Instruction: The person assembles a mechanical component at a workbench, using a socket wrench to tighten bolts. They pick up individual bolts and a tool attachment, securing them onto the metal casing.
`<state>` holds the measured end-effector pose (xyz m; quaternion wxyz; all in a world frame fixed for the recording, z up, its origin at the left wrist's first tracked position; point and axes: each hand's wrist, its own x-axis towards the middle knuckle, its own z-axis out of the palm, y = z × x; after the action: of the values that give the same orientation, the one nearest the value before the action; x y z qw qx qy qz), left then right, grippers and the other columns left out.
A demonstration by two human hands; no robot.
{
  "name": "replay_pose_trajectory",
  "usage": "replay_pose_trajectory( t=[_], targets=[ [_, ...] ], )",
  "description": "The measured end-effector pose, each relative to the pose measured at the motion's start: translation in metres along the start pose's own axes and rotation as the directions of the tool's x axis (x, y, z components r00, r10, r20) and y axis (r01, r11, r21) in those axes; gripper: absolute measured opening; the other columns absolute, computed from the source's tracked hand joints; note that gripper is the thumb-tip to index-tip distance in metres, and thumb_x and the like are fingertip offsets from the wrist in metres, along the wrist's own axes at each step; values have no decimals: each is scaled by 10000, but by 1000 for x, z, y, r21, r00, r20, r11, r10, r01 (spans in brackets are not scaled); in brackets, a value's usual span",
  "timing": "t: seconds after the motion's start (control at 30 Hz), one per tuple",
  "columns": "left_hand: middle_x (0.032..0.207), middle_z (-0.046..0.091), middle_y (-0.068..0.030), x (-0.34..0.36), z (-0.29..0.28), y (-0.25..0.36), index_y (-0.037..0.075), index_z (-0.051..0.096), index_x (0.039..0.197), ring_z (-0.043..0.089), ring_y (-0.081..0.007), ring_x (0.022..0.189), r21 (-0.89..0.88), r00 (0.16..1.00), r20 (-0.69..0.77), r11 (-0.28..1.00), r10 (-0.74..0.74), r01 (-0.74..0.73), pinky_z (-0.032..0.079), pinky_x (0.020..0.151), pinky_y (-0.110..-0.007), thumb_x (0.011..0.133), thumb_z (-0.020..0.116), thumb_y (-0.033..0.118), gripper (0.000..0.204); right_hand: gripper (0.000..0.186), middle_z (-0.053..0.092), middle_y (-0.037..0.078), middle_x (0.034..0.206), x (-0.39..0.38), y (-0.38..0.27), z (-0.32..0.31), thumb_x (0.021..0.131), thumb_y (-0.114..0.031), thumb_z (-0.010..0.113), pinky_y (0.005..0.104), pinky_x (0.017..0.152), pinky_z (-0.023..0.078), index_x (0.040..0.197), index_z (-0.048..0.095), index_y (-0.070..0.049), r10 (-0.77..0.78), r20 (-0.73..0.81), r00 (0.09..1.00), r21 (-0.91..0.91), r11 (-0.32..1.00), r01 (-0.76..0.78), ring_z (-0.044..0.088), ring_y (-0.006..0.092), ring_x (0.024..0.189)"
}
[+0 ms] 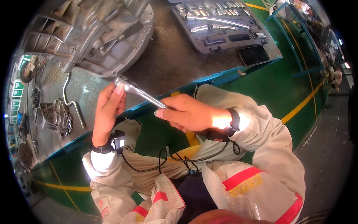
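A shiny ratchet wrench [144, 95] slants between my two hands, just off the bench's near edge. My left hand [107, 105] pinches it at the head, thumb on top and the other fingers curled beneath. Around the handle's lower end, my right hand [194, 112] is closed, its thumb lying along the metal. Just beyond the ratchet head stands a large grey cast-metal gearbox housing [128, 56] with a wide flange. Whether a socket sits on the head cannot be made out.
An open socket set case [220, 47] lies on the metal bench [164, 56], a black phone [253, 56] beside it. At left are a bent metal rod [66, 93] and a smaller casting [52, 115]. Cables [149, 170] hang between my wrists. A blue frame [298, 71] stands right.
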<state>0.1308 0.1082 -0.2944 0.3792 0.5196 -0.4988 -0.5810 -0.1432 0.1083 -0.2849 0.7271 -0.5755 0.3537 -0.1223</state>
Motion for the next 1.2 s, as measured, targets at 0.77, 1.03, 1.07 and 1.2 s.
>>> replay_pose_trajectory(
  t=[0.77,1.03,1.07,1.2],
  targets=[
    [708,462,42,-14,-5,16,2,612,1004,393,-70,625,591,793,-111,681,599,-432,300,559,-256,1088,490,444,466,346,521,69,629,-7,-11,12,1015,-274,669,336,536,383,839,567,6,-321,-173,931,-140,944,299,446,109,577],
    [844,600,-36,-18,2,6,-18,599,1269,561,-143,739,120,939,90,932,333,-342,439,651,-309,1054,551,316,399,475,686,97,837,3,-5,11,1007,-501,595,307,588,491,986,625,-27,-162,145,976,211,969,130,649,167,653],
    [861,618,-68,-25,8,7,-24,594,1240,600,-184,756,126,938,182,940,294,-319,458,676,-327,1046,556,292,373,554,707,108,904,2,-2,15,1022,-560,524,280,599,501,1060,641,-20,-129,243,962,501,866,-11,653,175,667],
    [870,611,-186,-23,35,21,-8,566,1047,602,-413,796,179,834,421,868,357,-462,475,721,-402,1011,583,256,267,713,540,14,605,-6,7,16,1040,-674,379,236,460,327,907,646,-27,31,208,978,544,827,-142,438,82,471]
  ],
)
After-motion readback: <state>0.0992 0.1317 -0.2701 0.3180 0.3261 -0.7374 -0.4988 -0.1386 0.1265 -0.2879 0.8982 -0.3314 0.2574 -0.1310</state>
